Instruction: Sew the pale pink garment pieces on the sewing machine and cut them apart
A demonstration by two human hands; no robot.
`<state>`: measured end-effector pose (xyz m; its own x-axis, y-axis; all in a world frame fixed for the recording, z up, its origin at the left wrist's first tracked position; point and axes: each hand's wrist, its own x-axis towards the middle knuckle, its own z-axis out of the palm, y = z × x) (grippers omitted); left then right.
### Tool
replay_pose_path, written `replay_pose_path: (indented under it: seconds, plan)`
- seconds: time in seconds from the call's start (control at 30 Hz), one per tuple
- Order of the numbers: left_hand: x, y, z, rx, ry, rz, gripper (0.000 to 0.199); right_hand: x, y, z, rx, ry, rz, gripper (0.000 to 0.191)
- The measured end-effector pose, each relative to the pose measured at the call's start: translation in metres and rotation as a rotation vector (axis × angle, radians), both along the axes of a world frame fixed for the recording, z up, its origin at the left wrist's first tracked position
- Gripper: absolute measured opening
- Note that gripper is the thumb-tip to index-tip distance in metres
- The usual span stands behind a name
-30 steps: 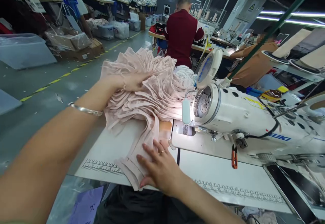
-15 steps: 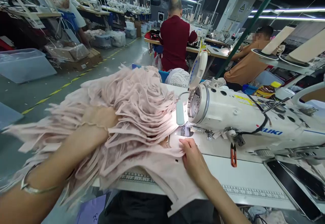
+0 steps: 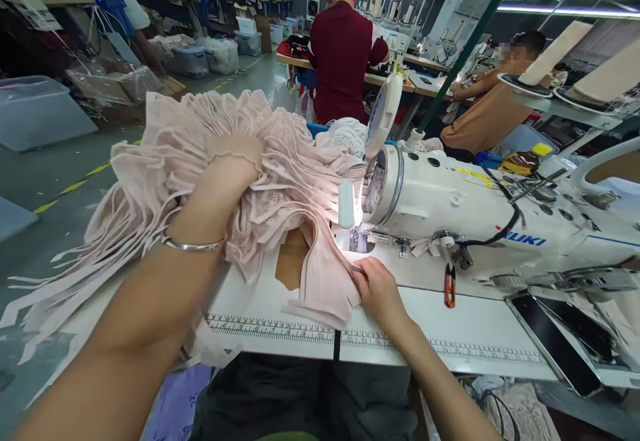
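A large heap of pale pink fabric pieces (image 3: 200, 117) with thin straps lies on the left of the sewing table, beside the white sewing machine (image 3: 430, 187). My left hand (image 3: 240, 154) is pressed into the heap, its fingers hidden among the folds. Between thumb and fingers my right hand (image 3: 380, 287) pinches the edge of one pink fabric piece (image 3: 327, 274), just in front of the machine's needle area. This piece hangs toward the table's front edge and still runs back into the heap. A brown patch (image 3: 291, 261) shows on the table beside it.
Orange-handled thread snips (image 3: 450, 287) lie right of my right hand. Two dark phones (image 3: 550, 341) rest farther right. A ruler strip (image 3: 270, 327) runs along the front edge. Thread cones (image 3: 555, 54) stand behind the machine. A person in dark red (image 3: 340, 61) sits ahead.
My left hand has moved away from me and to the right, shifting the heap farther back. The near part of the table and the brown patch are now uncovered. My right hand keeps its pinch.
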<state>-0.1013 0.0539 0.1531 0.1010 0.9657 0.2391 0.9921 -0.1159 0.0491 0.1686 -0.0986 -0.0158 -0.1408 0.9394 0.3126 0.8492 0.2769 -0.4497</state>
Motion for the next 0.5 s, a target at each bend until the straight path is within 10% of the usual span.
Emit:
replay_pose_path:
  seconds: [0.1,0.17,0.23,0.3,0.4,0.5]
  plan:
    - [0.017,-0.046,-0.001,0.392,-0.068,0.080,0.029,0.003,0.004,0.008,-0.070,0.119,-0.054,0.008]
    - [0.033,-0.083,-0.027,0.633,-0.035,-0.280,0.028,0.002,0.008,0.012,-0.106,0.175,-0.093,0.007]
    - [0.052,-0.111,-0.067,0.542,0.065,-0.819,0.025,0.001,0.012,0.014,-0.115,0.191,-0.114,0.007]
    - [0.068,-0.123,-0.107,0.346,0.199,-1.083,0.022,0.003,0.016,0.013,-0.095,0.166,-0.102,0.005]
    - [0.083,-0.120,-0.140,0.230,0.294,-1.096,0.035,0.021,0.018,0.012,-0.002,0.018,-0.183,0.013]
    - [0.085,-0.112,-0.139,0.107,0.403,-0.895,0.048,0.058,0.011,0.013,0.154,-0.200,-0.406,0.027]
